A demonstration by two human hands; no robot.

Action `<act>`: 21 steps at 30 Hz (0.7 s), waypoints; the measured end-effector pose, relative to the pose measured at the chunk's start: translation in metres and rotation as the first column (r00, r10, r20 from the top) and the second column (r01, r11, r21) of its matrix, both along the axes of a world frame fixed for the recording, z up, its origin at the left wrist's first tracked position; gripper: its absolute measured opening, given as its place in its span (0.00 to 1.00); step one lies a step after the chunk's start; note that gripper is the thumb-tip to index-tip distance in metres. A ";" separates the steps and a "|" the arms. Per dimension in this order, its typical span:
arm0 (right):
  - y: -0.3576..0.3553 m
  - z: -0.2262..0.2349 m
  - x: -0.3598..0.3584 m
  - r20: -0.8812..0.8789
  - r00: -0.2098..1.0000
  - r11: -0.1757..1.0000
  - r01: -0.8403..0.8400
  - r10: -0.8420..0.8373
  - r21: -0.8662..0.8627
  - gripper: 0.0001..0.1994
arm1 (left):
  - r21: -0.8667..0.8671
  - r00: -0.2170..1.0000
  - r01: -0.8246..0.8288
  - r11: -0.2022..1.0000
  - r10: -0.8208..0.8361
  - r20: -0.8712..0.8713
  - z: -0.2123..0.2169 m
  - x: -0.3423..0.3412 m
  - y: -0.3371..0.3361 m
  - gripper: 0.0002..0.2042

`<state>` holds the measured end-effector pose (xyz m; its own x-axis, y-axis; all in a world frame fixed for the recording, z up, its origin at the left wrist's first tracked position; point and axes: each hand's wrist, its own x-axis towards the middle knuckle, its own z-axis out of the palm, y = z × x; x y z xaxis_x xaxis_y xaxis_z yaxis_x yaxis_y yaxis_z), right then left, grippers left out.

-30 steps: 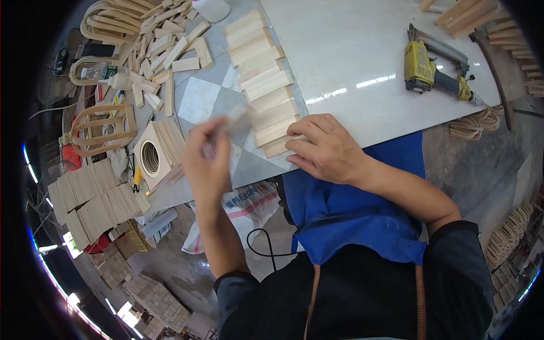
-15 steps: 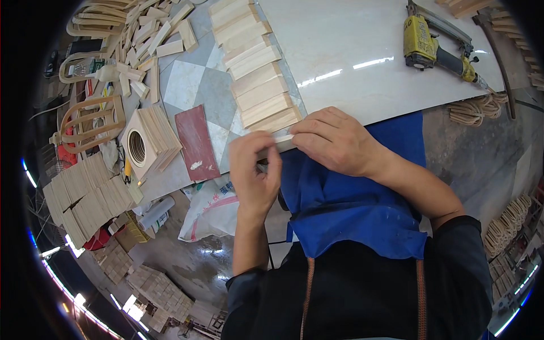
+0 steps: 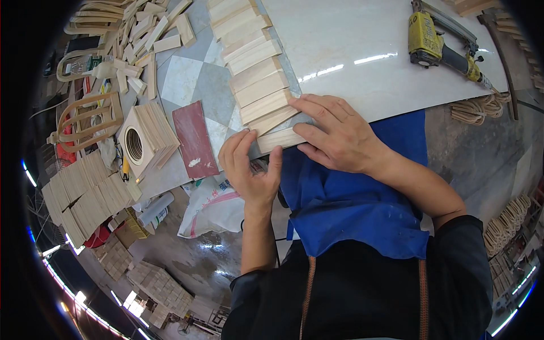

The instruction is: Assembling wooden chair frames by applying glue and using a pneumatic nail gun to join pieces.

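A pale wooden strip (image 3: 279,140) lies at the near table edge, slightly angled to the end of a row of similar wooden strips (image 3: 262,90). My left hand (image 3: 247,170) is open at the left end of this strip, index fingertip by the row's corner and thumb apart at the near side. On the other end, my right hand (image 3: 343,136) has its fingers spread. Its index fingertip touches the row's right side, and its middle fingertip rests on the near strip's end. The right thumb is hidden.
A yellow-and-black nail gun (image 3: 428,42) lies on the white board (image 3: 345,34). Left of the row are a dark red board (image 3: 194,139), a stack of square wooden panels with round holes (image 3: 150,136) and loose wood pieces (image 3: 150,34). A white sack (image 3: 209,209) stands below the edge.
My left fingers have moved left and spread. My right index finger has lifted off the strip and reached forward to the row. More of the near strip shows, lying at the row's end.
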<state>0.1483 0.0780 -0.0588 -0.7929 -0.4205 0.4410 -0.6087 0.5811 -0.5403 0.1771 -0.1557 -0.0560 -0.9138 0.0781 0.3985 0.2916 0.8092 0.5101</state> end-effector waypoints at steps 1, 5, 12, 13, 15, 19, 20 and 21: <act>-0.001 -0.002 0.001 0.000 1.000 1.000 -0.002 0.002 0.000 0.11 | -0.004 1.000 0.005 1.000 -0.005 -0.013 -0.001 0.001 0.001 0.22; -0.002 -0.007 0.004 -0.007 1.000 1.000 -0.005 0.005 -0.009 0.12 | -0.013 0.999 0.031 0.999 -0.031 -0.040 -0.006 0.002 -0.001 0.24; 0.002 -0.010 0.011 -0.041 0.999 1.000 -0.009 0.009 -0.013 0.12 | 0.016 0.994 0.108 0.994 -0.108 -0.005 0.000 0.000 -0.007 0.23; 0.003 -0.010 0.011 -0.046 0.999 1.000 -0.011 0.011 -0.005 0.12 | 0.027 0.993 0.119 0.993 -0.119 0.006 0.002 -0.001 -0.007 0.23; 0.001 -0.009 0.010 -0.036 0.999 1.000 -0.009 0.009 -0.009 0.12 | 0.021 0.993 0.114 0.993 -0.114 0.014 0.006 -0.004 -0.008 0.21; 0.000 -0.006 0.008 -0.003 1.000 1.000 0.004 -0.004 -0.012 0.12 | 0.007 0.994 0.106 0.994 -0.106 0.040 0.012 -0.017 -0.007 0.17; 0.000 -0.006 0.008 0.001 1.000 1.000 0.003 -0.003 -0.014 0.12 | -0.025 0.993 0.107 0.994 -0.106 0.048 0.015 -0.021 -0.005 0.15; 0.000 -0.005 0.008 0.006 1.000 1.000 0.002 -0.002 -0.017 0.12 | -0.057 0.993 0.109 0.992 -0.106 0.057 0.018 -0.024 -0.004 0.14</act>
<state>0.1562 0.0782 -0.0640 -0.7963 -0.4114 0.4435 -0.6043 0.5732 -0.5535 0.1527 -0.1592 -0.0383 -0.9187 0.1992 0.3411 0.3522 0.8040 0.4791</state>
